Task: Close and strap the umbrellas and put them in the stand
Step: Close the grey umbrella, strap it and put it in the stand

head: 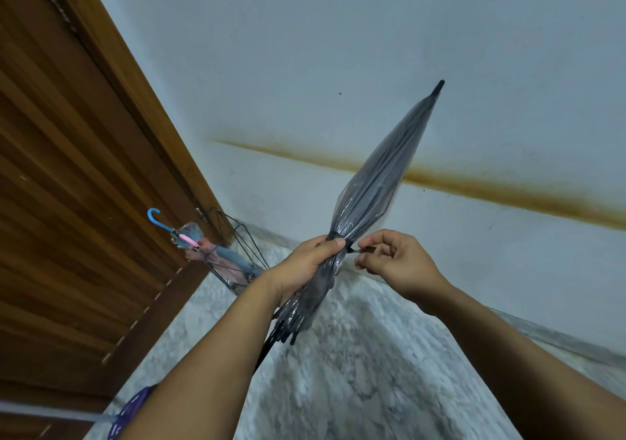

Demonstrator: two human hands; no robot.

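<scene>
Beside the wooden door (pixel 67 202), stand (pixel 244 236) holds two umbrellas (pixel 210 253).

A home entryway: brown slatted wooden door (pixel 67 168), pale stained plaster wall (pixel 338 50), speckled grey stone floor (pixel 355 372), black wire umbrella stand (pixel 237 236) holding 2 umbrellas.

Your left hand (pixel 310 263) grips a closed clear umbrella (pixel 376 185), tip up; your right hand (pixel 394 258) pinches its black strap (pixel 362 250).
</scene>
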